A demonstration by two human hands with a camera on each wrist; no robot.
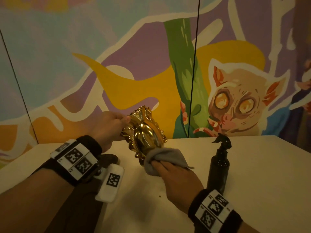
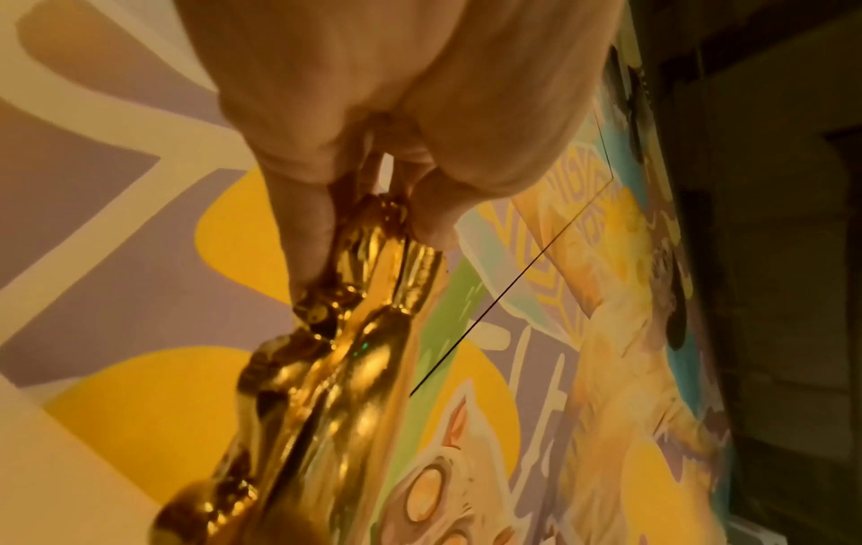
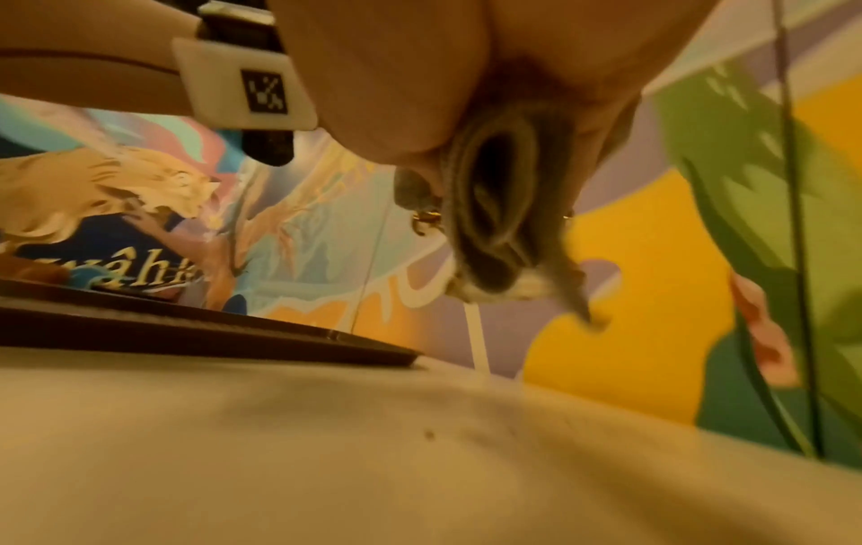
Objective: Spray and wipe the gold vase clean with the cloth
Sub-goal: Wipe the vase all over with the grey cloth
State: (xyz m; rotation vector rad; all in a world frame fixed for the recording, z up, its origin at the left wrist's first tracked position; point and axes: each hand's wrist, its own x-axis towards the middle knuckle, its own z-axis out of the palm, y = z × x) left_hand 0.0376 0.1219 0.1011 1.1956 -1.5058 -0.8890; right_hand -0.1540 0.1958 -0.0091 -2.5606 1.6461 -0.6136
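A shiny gold vase (image 1: 144, 134) with ornate scrolled edges is held tilted above the white table (image 1: 260, 165), its mouth pointing up and away. My left hand (image 1: 116, 122) pinches its top rim, and the left wrist view shows thumb and fingers (image 2: 303, 221) clamped on the gold vase (image 2: 326, 387). My right hand (image 1: 173, 174) grips a grey cloth (image 1: 166, 157) wrapped around the vase's foot. In the right wrist view the bunched grey cloth (image 3: 494, 206) hides nearly all of the vase. A black spray bottle (image 1: 218, 165) stands upright on the table just right of my right hand.
A painted mural wall (image 1: 134, 64) rises directly behind the table's far edge. A dark ledge (image 3: 186, 328) runs along the table's left side in the right wrist view. A small crumb (image 1: 159, 196) lies on the tabletop near my right wrist.
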